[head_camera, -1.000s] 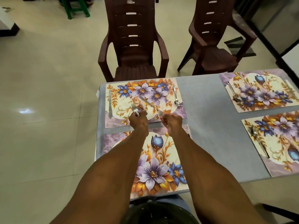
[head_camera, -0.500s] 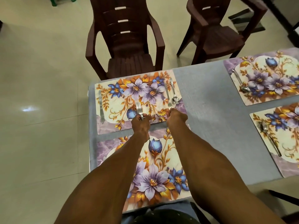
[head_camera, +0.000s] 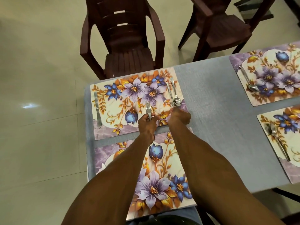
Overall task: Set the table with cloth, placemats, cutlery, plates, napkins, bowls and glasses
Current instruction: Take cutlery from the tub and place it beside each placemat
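Note:
A grey cloth (head_camera: 211,111) covers the table. On the far floral placemat (head_camera: 113,127) a knife (head_camera: 97,109) lies at the left edge and a spoon (head_camera: 176,96) at the right. My right hand (head_camera: 179,116) pinches the near end of a thin steel utensil (head_camera: 168,91) that lies on the mat just left of the spoon. That near end is hidden under my fingers. My left hand (head_camera: 146,123) grips a bunch of forks (head_camera: 148,108) over the mat's near middle, tines pointing away. A second placemat (head_camera: 155,176) lies bare under my forearms.
Two more placemats (head_camera: 272,78) (head_camera: 285,137) lie at the right, each with a spoon (head_camera: 248,82) (head_camera: 277,140). Two brown plastic chairs (head_camera: 126,46) (head_camera: 224,26) stand across the table. The table's left edge drops to a tiled floor.
My right hand carried its utensil from the mat's middle to the right and laid it beside the spoon. The left hand stayed put with the forks. The view tilted downward.

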